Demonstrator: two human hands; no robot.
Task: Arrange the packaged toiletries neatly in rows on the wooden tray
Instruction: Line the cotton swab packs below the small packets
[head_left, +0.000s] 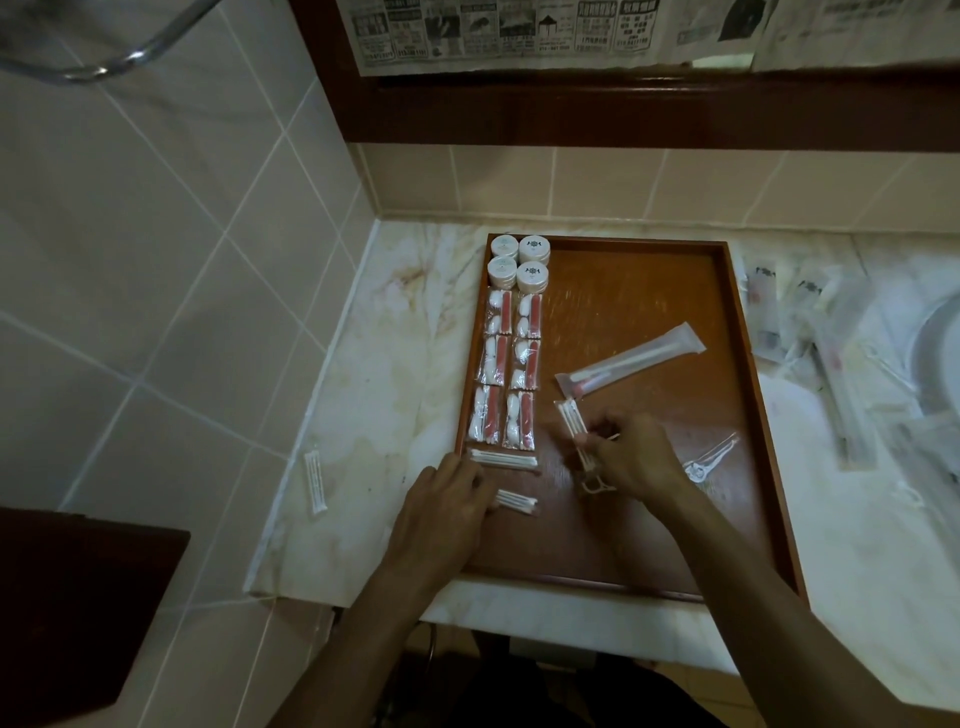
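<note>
Toiletries: four round white tubs (518, 261) at far-left corner of the wooden tray (727, 332), six pink-and-white sachets (506, 369) in two columns below, then a cotton-swab packet (503, 459) laid crosswise.
Left hand (447, 506): fingers on another swab packet (515, 502) — grip looks a pinch, partly hidden.
Right hand (631, 457): grip closed on a swab packet (573, 422).
Loose on tray: toothbrush pack (631, 358), lying diagonal.
Desk (363, 415): one packet (315, 481) left of tray — pile of packs (810, 332) right.

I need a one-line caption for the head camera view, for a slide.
Both hands, left and right, line up cotton swab packets on the wooden tray, below round tins.
</note>
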